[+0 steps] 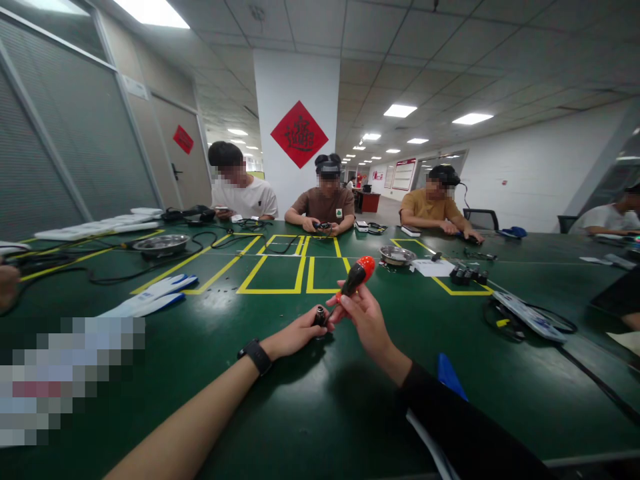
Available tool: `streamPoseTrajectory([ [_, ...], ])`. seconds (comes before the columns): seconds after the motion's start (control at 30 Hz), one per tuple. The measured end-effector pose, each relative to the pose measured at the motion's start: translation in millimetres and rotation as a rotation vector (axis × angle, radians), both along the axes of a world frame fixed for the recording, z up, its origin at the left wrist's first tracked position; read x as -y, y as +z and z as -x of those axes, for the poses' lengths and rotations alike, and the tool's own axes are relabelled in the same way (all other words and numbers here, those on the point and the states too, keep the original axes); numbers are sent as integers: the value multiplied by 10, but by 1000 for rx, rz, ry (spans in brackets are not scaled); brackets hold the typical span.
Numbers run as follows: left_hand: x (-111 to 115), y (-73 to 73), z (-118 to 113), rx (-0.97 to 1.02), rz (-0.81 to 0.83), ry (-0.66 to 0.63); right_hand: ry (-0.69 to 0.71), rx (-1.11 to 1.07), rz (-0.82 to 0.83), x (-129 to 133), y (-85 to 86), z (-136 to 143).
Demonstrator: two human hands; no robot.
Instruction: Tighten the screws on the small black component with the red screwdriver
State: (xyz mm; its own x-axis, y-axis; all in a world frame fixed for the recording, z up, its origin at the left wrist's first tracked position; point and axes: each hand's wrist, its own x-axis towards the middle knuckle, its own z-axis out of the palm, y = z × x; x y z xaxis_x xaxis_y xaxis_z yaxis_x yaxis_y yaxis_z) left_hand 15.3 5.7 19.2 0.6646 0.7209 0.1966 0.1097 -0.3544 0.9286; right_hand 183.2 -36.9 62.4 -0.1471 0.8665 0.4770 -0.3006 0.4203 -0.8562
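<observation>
In the head view, my right hand [364, 317] is closed on a screwdriver [356, 275] with a red and black handle, which tilts up to the right. Its thin shaft points down to the left, toward a small black cylindrical part [320, 317]. That part is gripped by my left hand [296, 333], just above the green table [280, 413]. Both hands nearly touch at the fingertips. The screwdriver's tip is hidden by the fingers and the part. A dark watch sits on my left wrist.
White-blue gloves [155, 293] lie at left. Metal bowls [163, 245] [397, 255] stand farther back. Black parts [469, 275], a power strip [527, 317] with cables and a blue object [450, 377] are at right. Several people sit around the table.
</observation>
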Motion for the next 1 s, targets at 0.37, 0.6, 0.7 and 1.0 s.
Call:
streamPoseTrajectory([
  [0.37, 6, -16, -11, 27, 5, -9, -209, 26, -31, -39, -20, 15],
  [0.6, 34, 8, -7, 11, 10, 1, -219, 74, -80, -12, -11, 11],
  [0.7, 52, 30, -8, 14, 7, 1, -185, 61, -82, 15, 24, 10],
  [1.0, 45, 28, -11, -8, -15, 28, -77, 55, -132, 32, -2, -12],
])
